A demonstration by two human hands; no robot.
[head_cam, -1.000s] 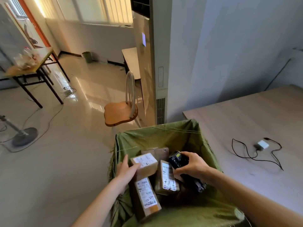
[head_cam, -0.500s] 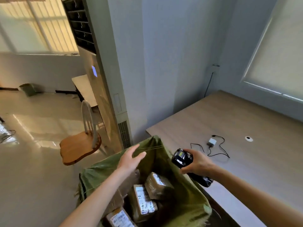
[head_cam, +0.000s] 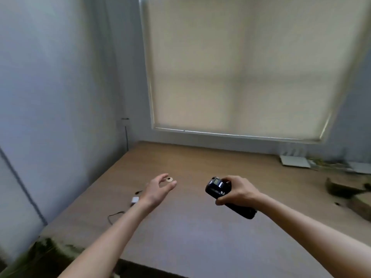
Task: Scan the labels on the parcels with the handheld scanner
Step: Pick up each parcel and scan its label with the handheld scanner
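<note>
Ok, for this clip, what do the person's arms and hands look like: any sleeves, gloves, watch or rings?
Both forearms are bare up to the frame's bottom edge, with no sleeves in view. The left hand and the right hand wear no gloves. No watch, band or ring shows on either wrist or on the visible fingers, though the frame is somewhat blurred, so a thin ring could be missed.

Wooden table (head_cam: pixel 200 227) bears a white charger (head_cam: pixel 135 200) (cable attached); blind (head_cam: pixel 241 67) behind.

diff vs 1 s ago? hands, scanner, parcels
The left hand let go of the parcel in the green sack and now hovers open over the wooden table. The view swung right, so the parcels are out of frame. The right hand still grips the handheld scanner.
</note>
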